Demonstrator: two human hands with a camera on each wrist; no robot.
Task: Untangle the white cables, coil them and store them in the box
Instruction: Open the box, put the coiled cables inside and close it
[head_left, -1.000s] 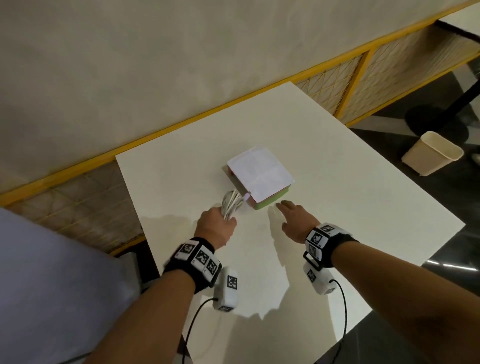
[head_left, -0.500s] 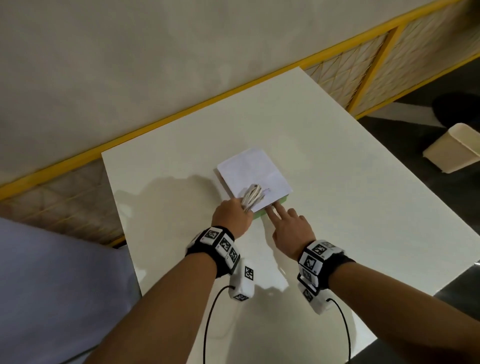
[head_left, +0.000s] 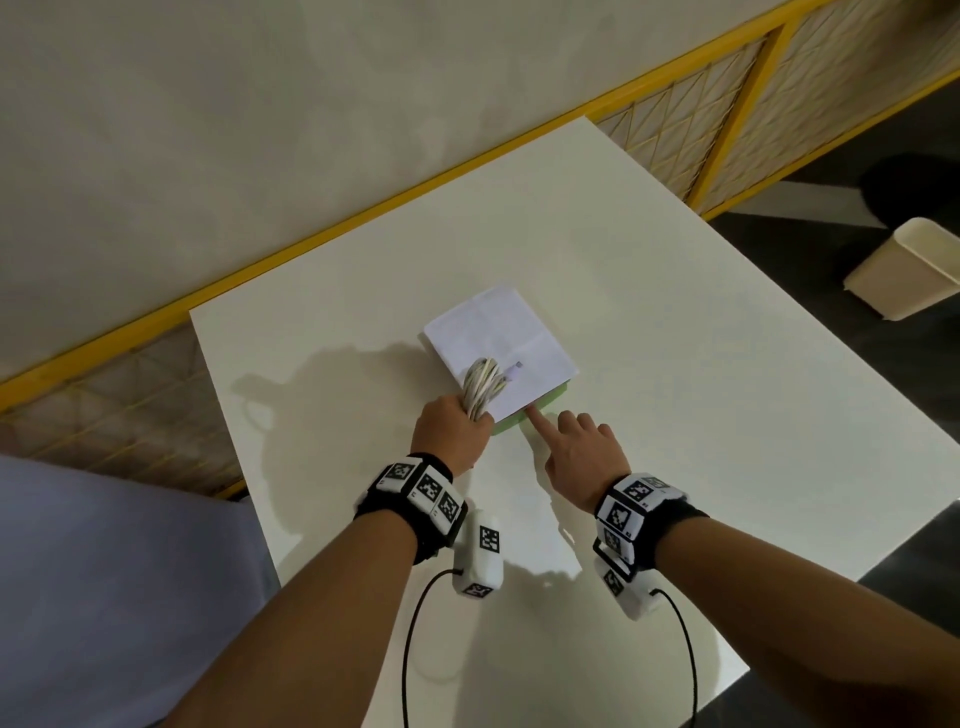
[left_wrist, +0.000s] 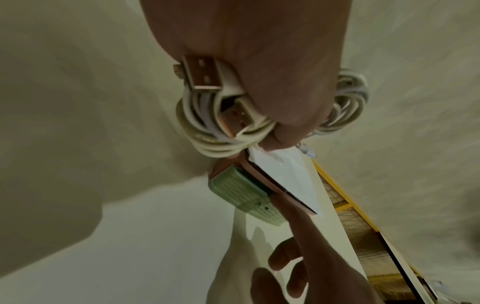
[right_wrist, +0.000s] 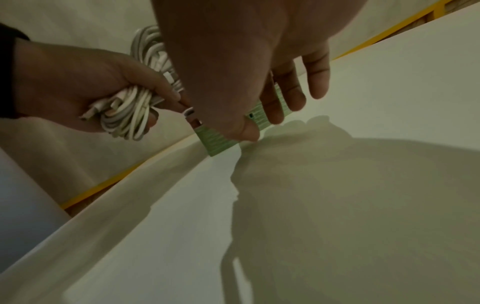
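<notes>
My left hand (head_left: 451, 430) grips a coiled bundle of white cables (head_left: 483, 385), and the loops stick out over the near corner of the box lid. The left wrist view shows the cable bundle (left_wrist: 215, 131) with USB plugs (left_wrist: 202, 76) poking from my fist. The box (head_left: 543, 408) has green sides and a white lid (head_left: 498, 343), and it sits mid-table. My right hand (head_left: 569, 449) stretches its index finger to the lid's near edge. In the right wrist view my thumb (right_wrist: 246, 129) and fingers (right_wrist: 293, 90) lie against the green box wall (right_wrist: 217, 143).
The white table (head_left: 675, 364) runs along a pale wall with a yellow-framed mesh fence (head_left: 727, 119) behind it. A beige bin (head_left: 904, 270) stands on the dark floor to the right. My grey-clad body (head_left: 104, 571) is at the table's left corner.
My left hand carried the cable coil from beside the box's left side to over the lid's near corner. My right index finger came up to the lid's near edge.
</notes>
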